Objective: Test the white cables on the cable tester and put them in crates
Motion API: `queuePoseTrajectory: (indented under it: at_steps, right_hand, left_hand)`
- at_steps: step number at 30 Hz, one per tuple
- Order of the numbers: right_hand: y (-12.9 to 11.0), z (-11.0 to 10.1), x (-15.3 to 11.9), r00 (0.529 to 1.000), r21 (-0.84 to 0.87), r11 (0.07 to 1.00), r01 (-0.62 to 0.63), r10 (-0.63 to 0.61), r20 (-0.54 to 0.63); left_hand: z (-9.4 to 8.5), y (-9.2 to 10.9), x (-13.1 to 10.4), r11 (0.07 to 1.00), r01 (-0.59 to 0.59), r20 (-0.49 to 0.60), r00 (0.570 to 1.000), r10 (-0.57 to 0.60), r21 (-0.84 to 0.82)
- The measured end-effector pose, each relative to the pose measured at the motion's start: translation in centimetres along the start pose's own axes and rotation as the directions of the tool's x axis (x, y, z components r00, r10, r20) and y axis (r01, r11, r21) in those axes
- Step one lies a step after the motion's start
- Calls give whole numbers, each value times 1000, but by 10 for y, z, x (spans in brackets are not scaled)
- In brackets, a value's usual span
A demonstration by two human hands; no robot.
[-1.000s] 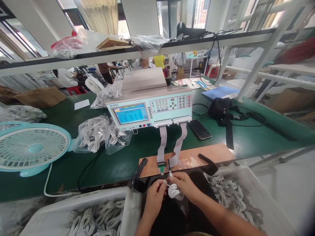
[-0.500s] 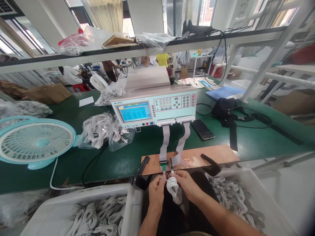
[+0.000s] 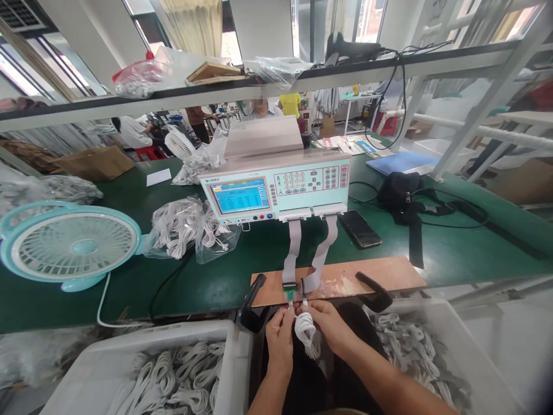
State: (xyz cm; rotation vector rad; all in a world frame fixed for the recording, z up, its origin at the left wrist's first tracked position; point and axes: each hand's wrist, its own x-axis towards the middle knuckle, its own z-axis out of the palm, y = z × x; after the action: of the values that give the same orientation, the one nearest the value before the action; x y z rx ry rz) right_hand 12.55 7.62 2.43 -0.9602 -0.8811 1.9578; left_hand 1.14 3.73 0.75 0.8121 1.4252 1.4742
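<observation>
A bundled white cable (image 3: 306, 328) hangs between my two hands. My left hand (image 3: 280, 331) pinches one of its plugs at the small green circuit board (image 3: 290, 293). With fingers closed, my right hand (image 3: 328, 323) grips the cable's other end at the second connector (image 3: 303, 286). Whether the plugs are fully seated is too small to tell. Two grey ribbon cables (image 3: 291, 253) run from these connectors up to the tester (image 3: 276, 190), whose blue screen is lit. A copper-coloured board (image 3: 341, 276) lies under the connectors at the table edge.
White bins (image 3: 228, 346) with bundled cables stand at lower left and right. Black clamps (image 3: 253, 300) hold the board. On the green table are a fan (image 3: 78, 245), bagged cables (image 3: 179, 227), a phone (image 3: 360, 229) and a black bag (image 3: 400, 193). Several people are in the background.
The whole view has shifted slightly to the right in the picture. Both hands stay at the connectors with the cable, with no other clear movement.
</observation>
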Motion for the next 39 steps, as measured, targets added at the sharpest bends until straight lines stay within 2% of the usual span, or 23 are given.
queuePoseTrajectory:
  at_steps: [4,8,10,12,14,15,17,18,19,22,24,25,28,31,35,39]
  right_hand:
    - [0,0,0,1000,7,1000,7,-7,-11]
    - [-5,3,1,1000,-7,1000,16,-16,-8]
    - [-8,5,-2,1000,-23,1000,-6,5,-20]
    - [-11,6,-6,998,-49,998,-41,39,-39]
    - [-12,5,-5,994,-134,990,-49,36,-102]
    - [-11,3,-3,992,-158,986,-58,40,-116]
    - [-8,-1,3,987,-156,982,-109,88,-138]
    - [-6,-4,6,982,-147,981,-128,105,-154]
    - [-4,-7,7,978,-140,980,-145,121,-168]
    - [-2,-11,8,971,-150,975,-163,132,-197]
    - [-3,-10,7,973,-178,973,-150,113,-199]
    - [-5,-8,6,975,-188,973,-135,96,-200]
    - [-10,-1,5,976,-196,975,-100,58,-209]
    - [-13,3,5,978,-203,975,-89,47,-204]
    - [-12,0,5,986,-232,972,-43,4,-166]
    - [-7,-7,6,980,-229,969,-95,50,-195]
  left_hand:
    - [5,-3,-1,999,6,-23,1000,-6,-32]
    - [6,-4,4,994,-22,-12,1000,23,110]
    - [1,4,1,976,-50,14,999,49,210]
    - [-14,16,-8,961,-59,18,998,56,268]
    - [-44,27,-19,938,-73,-1,997,78,340]
    - [-66,31,-25,895,-62,-11,997,75,442]
    - [-122,36,-44,711,45,-60,998,-4,702]
    - [-154,37,-56,558,146,-122,989,-80,817]
    - [-187,37,-72,442,248,-201,968,-151,862]
    - [-280,29,-128,211,451,-382,875,-299,868]
    - [-323,19,-168,71,534,-474,797,-375,842]
    - [-338,12,-186,26,550,-494,769,-407,835]
    - [-358,-9,-226,-23,532,-474,732,-489,846]
    - [-363,-27,-244,-29,504,-443,730,-521,863]
    - [-373,-41,-245,-23,498,-427,718,-549,867]
    - [-381,-46,-238,6,493,-395,704,-591,870]
